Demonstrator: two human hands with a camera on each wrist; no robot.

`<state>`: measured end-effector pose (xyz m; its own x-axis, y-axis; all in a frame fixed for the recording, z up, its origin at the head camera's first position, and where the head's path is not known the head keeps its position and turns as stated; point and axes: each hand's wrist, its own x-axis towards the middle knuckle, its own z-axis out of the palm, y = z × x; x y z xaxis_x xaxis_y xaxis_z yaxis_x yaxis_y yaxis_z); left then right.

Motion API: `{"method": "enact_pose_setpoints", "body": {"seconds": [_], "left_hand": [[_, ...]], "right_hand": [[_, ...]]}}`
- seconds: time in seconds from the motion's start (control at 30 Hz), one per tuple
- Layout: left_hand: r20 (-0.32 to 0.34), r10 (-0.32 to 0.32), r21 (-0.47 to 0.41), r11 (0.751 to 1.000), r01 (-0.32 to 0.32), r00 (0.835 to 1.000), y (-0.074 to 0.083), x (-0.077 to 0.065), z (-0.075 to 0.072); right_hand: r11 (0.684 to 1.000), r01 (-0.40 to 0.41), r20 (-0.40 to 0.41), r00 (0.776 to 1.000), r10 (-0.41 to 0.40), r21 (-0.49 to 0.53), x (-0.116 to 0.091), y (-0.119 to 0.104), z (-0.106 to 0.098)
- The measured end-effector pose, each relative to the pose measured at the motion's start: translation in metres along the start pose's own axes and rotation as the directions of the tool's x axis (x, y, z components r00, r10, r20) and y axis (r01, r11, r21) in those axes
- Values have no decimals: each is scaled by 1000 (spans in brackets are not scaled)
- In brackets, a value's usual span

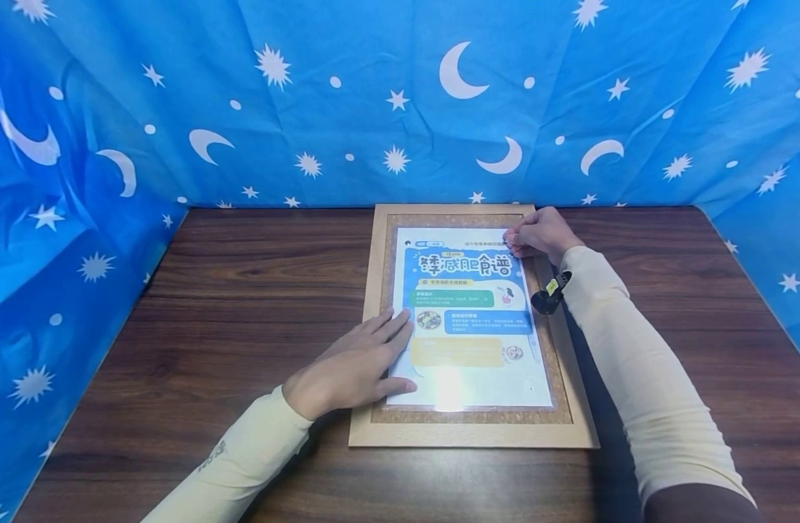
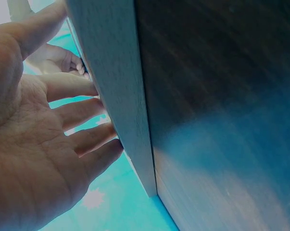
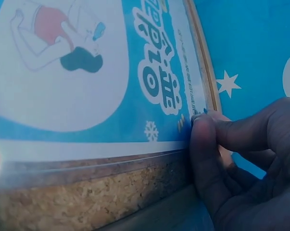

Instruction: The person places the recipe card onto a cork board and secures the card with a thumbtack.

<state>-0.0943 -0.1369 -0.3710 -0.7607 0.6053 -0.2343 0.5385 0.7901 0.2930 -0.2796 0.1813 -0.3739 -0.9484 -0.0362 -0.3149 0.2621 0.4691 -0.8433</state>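
A laminated poster (image 1: 468,388) printed in blue, green and yellow lies on a wood-framed cork board (image 1: 472,416). Fingers spread, my left hand (image 1: 350,363) rests flat on the poster's left edge and the frame beside it. At the upper right corner of the poster, my right hand (image 1: 544,236) pinches a small dark push pin (image 3: 205,111) between thumb and forefinger; the fingertips hide most of it. Another small dark pin (image 1: 408,243) sits at the upper left corner. In the right wrist view, the poster's clear edge (image 3: 101,162) lies over the cork.
The board lies on a dark wooden table (image 1: 243,290), its far edge close to a blue curtain (image 1: 374,102) with white moons and stars. A black wrist camera (image 1: 550,293) hangs at the right cuff, above the frame's right side.
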Motion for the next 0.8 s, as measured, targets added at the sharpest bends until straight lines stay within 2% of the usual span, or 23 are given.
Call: {"method": "enact_pose_setpoints", "body": {"seconds": [0.57, 0.8], "left_hand": [[4, -14, -5, 1000, 14, 1000, 0, 0, 1], [-6, -6, 2, 1000, 6, 1000, 0, 0, 2]], "right_hand": [[999, -37, -18, 999, 37, 11, 1, 0, 1], [1000, -14, -27, 1000, 14, 6, -2, -2, 3]]}}
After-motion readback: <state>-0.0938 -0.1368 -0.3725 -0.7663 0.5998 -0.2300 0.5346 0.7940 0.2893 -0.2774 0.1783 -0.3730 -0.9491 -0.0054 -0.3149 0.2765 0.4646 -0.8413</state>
